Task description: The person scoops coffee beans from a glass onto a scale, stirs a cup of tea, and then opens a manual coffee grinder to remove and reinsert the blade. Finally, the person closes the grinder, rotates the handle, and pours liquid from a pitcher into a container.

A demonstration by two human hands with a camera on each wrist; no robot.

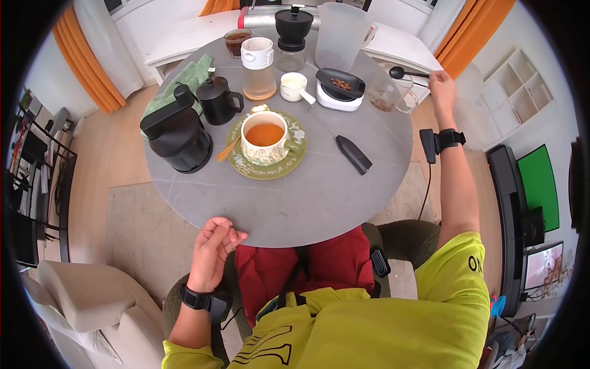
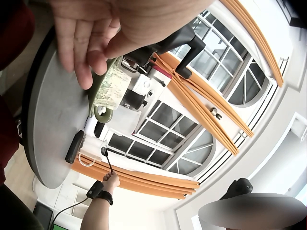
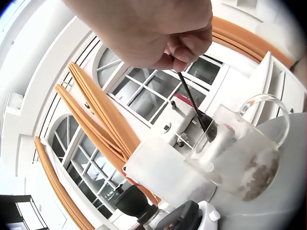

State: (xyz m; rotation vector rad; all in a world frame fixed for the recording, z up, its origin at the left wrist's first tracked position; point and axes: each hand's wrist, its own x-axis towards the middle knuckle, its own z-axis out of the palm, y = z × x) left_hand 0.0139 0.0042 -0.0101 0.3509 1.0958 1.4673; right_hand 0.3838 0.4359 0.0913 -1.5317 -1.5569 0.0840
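Observation:
My right hand [image 1: 444, 92] pinches the handle of a black spoon [image 1: 398, 73]. In the right wrist view the bowl of the spoon [image 3: 210, 130] is at the mouth of a clear glass pitcher [image 3: 240, 158], which has brown beans at its bottom. Left of the pitcher, a black tray of beans [image 1: 340, 84] rests on a small white scale [image 1: 339, 104]. My left hand [image 1: 212, 252] is at the table's near edge, fingers loosely bent, holding nothing. A cup of amber drink [image 1: 264, 150] sits on a green saucer [image 1: 267, 173] with a wooden spoon [image 1: 228, 149].
On the grey table [image 1: 276, 209] are a black kettle [image 1: 178, 135], black pot [image 1: 216, 101], green cloth [image 1: 161, 97], glass of dark drink [image 1: 238, 43], white-topped jar [image 1: 258, 74], small cup [image 1: 293, 87], black grinder [image 1: 292, 37], frosted jug [image 1: 338, 37] and black tool [image 1: 353, 154].

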